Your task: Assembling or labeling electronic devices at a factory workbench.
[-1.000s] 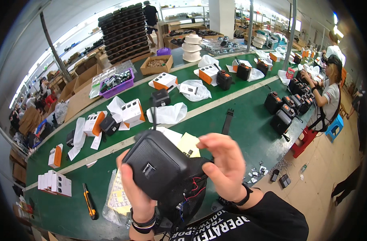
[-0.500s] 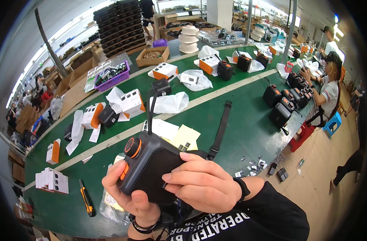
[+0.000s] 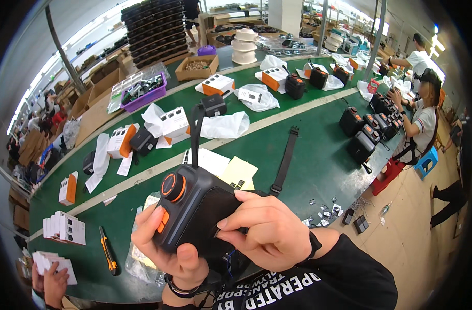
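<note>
Black box-shaped device (image 3: 197, 214) with an orange-ringed knob and orange side buttons: held up over the near edge of the green desk (image 3: 318, 155), between both hands. Left hand (image 3: 169, 248): closed round the device's lower left side, thumb lying on the orange buttons, palm beneath. Right hand (image 3: 269, 232): clasped over the device's right face, fingertips pressing its dark front. Black strap (image 3: 196, 132): rises from the device's top, above the left hand. Second black strap (image 3: 285, 160): lies flat on the desk just beyond the right hand. Yellow and white paper sheets (image 3: 236, 170): on the desk directly behind the device. Orange-handled utility knife (image 3: 108, 250): on the desk left of the left hand. Small dark parts (image 3: 349, 219): scattered right of the right hand.
</note>
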Tool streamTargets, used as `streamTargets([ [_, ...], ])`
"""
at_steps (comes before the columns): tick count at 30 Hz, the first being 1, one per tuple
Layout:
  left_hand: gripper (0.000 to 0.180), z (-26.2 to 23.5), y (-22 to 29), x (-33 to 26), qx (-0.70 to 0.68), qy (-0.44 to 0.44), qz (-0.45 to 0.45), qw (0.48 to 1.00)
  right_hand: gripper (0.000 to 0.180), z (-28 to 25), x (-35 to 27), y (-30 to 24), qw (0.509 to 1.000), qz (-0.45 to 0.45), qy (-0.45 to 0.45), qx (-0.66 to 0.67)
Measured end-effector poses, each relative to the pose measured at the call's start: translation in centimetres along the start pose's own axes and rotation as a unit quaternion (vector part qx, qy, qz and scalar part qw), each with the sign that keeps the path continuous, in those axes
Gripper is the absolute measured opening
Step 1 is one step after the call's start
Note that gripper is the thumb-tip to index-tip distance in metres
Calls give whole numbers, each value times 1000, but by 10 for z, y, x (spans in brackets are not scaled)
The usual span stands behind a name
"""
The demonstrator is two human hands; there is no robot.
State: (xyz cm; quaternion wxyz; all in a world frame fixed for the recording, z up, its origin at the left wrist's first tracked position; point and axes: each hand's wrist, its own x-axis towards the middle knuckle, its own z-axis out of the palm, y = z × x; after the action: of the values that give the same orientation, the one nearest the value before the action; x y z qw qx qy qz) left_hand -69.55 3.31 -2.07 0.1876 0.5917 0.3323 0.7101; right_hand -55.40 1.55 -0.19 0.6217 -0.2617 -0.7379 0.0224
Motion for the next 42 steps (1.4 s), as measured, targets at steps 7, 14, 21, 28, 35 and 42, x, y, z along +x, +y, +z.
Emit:
streamTargets([
  [7, 55, -11, -14, 2, -9, -34, -25, 999, 30, 16, 1, -3, 995, 35, 84, -48],
  [14, 54, -19, -22, 5, -12, -33, -24, 999, 31, 18, 3, 4, 994, -9, 7, -107],
  [21, 53, -22, -17, 11, -106, -61, -166, 978, 15, 10, 8, 5, 970, 172, -34, 169],
  [28, 53, -29, -19, 12, -129, -83, -176, 972, 17, 22, 9, 0, 982, 167, -40, 74],
  [35, 52, -37, -19, 13, -136, -89, -193, 968, 17, 33, 8, -1, 990, 133, -25, 34],
  [42, 53, -49, -20, 15, -131, -90, -194, 968, 18, 47, 7, -6, 990, 133, 0, 35],
])
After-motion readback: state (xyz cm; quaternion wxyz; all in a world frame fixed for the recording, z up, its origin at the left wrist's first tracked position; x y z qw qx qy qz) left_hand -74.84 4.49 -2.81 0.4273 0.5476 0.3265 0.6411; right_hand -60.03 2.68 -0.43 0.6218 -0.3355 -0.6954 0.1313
